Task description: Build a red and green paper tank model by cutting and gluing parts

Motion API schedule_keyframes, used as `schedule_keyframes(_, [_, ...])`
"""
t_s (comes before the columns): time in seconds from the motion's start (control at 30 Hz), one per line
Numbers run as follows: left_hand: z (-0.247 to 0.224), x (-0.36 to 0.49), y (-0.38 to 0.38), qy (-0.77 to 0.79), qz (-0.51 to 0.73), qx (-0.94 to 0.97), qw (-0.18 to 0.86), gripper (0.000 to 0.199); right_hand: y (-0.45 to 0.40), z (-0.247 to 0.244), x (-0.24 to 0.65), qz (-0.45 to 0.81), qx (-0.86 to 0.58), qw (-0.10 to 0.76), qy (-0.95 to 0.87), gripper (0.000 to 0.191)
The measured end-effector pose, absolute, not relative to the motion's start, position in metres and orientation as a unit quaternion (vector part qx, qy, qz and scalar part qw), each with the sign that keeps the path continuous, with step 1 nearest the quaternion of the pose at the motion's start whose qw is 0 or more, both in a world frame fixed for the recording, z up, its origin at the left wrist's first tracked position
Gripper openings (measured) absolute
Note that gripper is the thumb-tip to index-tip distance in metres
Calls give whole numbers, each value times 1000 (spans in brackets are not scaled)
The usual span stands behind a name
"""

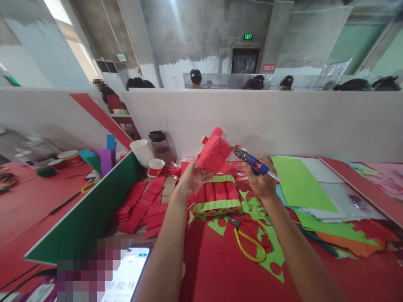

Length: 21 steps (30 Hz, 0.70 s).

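My left hand (192,179) holds up a red paper piece (214,154) with a rolled tube at its top and a bit of green at its left edge. My right hand (262,178) grips a blue glue gun (255,163), its nozzle at the right edge of the red piece. Beneath them lies a row of red paper rolls with green bands (217,193). Scissors with yellow and red handles (250,247) rest on green paper scraps (272,260) just in front.
Stacked red strips (138,205), a paper cup (155,167) and a dark-lidded jug (160,147) stand left. Coloured sheets (302,180) lie right. A green divider (91,205) and a phone (134,268) are at the left. A white partition (252,121) closes the back; people's heads show beyond.
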<state>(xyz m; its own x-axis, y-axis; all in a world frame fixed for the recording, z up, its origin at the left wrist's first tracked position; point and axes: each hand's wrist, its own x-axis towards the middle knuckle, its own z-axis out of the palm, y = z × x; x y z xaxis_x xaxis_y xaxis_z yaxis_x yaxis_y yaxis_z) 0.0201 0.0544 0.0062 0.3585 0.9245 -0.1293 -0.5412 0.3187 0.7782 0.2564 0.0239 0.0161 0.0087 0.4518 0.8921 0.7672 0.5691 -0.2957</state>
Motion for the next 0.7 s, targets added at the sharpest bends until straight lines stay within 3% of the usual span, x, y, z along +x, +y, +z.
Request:
schedule_keyframes(0.27, [9,20,55,288,492,317,758,50,22,14,251,-115,-455,546,-694,32])
schedule_keyframes(0.6, [8,15,58,291,535,276,743,54,19,4,234,-75,-396,415,-816,32])
schedule_keyframes(0.7, [7,13,60,297,540,273,739,53,16,9,234,-43,-370,414,-830,28])
